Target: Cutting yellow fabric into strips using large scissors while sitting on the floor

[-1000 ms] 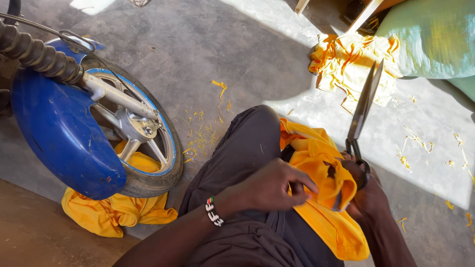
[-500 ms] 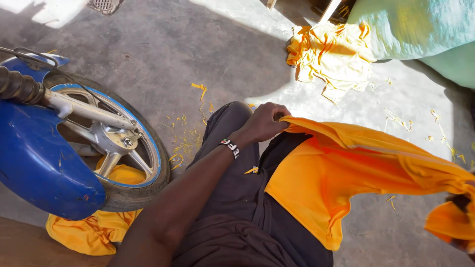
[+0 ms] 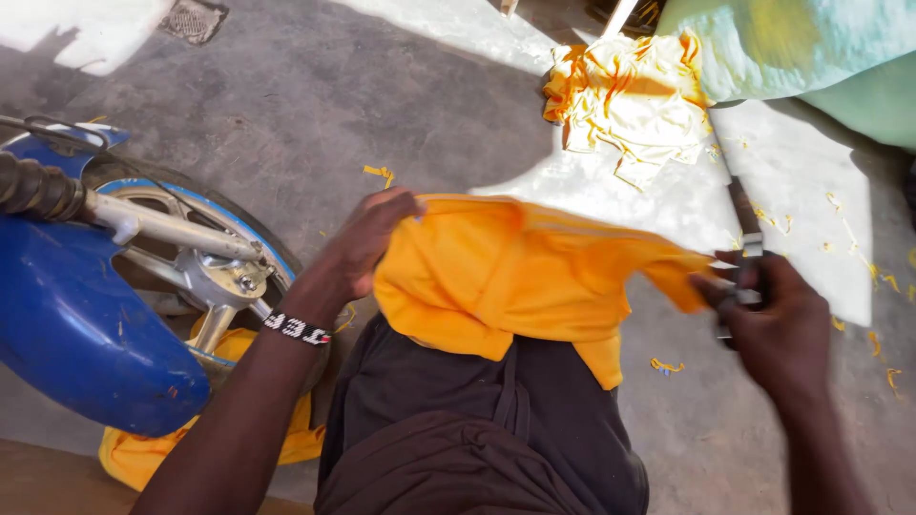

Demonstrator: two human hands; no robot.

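Observation:
My left hand [image 3: 367,243] grips the left edge of an orange cloth [image 3: 515,277] and holds it stretched above my lap in dark trousers [image 3: 468,429]. My right hand [image 3: 773,319] pinches the cloth's right end and also holds a pair of scissors [image 3: 746,238], their blades pointing away from me. A beaded black-and-white band circles my left wrist.
A motorbike's front wheel [image 3: 191,267] with a blue mudguard [image 3: 76,343] stands at my left, over a crumpled orange cloth [image 3: 143,453]. A heap of orange cloth pieces [image 3: 630,95] lies ahead beside a pale green sack [image 3: 811,43]. Orange scraps litter the concrete floor.
The cloth was bunched on my lap a second ago. Both hands have lifted it and pulled it taut, and the scissors have swung from upright to my right side.

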